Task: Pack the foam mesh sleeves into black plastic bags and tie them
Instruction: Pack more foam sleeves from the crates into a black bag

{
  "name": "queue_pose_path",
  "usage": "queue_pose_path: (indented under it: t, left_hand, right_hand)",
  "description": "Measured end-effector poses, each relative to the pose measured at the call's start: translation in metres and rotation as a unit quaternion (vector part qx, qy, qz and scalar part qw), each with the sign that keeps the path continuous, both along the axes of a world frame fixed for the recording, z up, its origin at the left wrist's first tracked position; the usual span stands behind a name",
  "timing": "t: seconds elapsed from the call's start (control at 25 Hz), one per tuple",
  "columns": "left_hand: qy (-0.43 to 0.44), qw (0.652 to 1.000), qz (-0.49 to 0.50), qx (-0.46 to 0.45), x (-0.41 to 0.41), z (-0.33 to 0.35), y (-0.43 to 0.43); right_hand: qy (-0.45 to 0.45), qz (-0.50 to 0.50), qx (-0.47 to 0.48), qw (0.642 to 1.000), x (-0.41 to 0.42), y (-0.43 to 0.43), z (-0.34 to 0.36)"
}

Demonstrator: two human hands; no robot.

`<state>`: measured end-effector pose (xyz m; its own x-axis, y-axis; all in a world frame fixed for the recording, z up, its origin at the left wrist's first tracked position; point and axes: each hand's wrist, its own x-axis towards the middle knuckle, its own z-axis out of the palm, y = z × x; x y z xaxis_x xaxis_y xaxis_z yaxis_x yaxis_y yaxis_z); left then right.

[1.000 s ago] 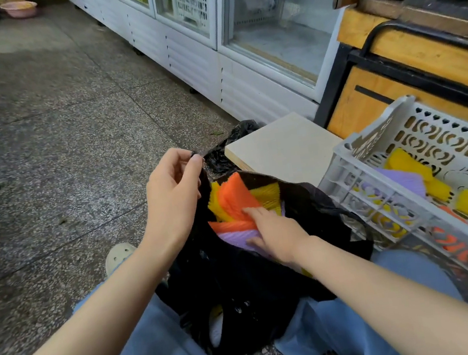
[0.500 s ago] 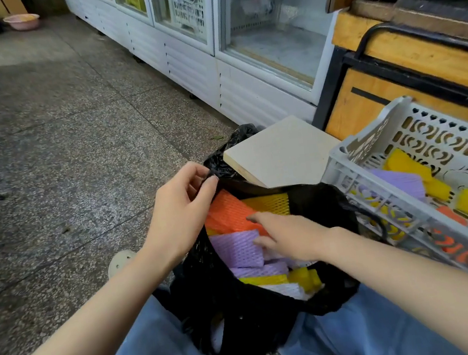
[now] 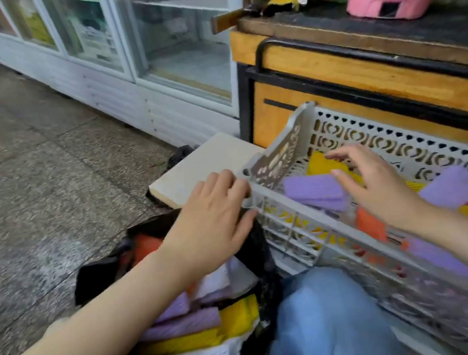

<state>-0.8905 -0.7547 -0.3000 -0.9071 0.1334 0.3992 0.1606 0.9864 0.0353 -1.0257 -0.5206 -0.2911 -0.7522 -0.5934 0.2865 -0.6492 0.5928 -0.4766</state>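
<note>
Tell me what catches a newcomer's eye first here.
The grey perforated plastic crate at right, heaped with purple, yellow and orange foam mesh sleeves, draws the eye, the right hand spread above them. Lower left, the open black plastic bag holds stacked sleeves, the left hand above it at the crate's corner.

1. Left hand (image 3: 212,222) reaches forward and to the right, palm down, fingers nearly straight and close together.
2. Right hand (image 3: 376,185) hovers farther right, palm down, fingers spread and lightly bent.
</note>
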Motion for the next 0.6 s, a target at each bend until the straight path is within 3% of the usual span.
queue_pose_path:
  t: [0.16, 0.36, 0.48, 0.6]
  left_hand:
    - [-0.034, 0.994, -0.078, 0.064, -0.081, 0.003, 0.058]
    - [-0.175, 0.976, -0.091, 0.090, -0.173, -0.028, 0.107]
    - [-0.270, 0.954, -0.082, 0.102, -0.214, -0.056, 0.112]
    - [-0.343, 0.930, -0.064, 0.113, -0.247, -0.076, 0.114]
  right_hand:
    - [-0.049, -0.115, 0.113, 0.986, -0.059, 0.062, -0.053]
    - [-0.164, -0.092, 0.238, 0.953, -0.084, 0.093, -0.108]
    - [-0.224, -0.137, 0.251, 0.932, -0.085, 0.088, -0.126]
    - [-0.276, -0.148, 0.169, 0.934, -0.085, 0.082, -0.131]
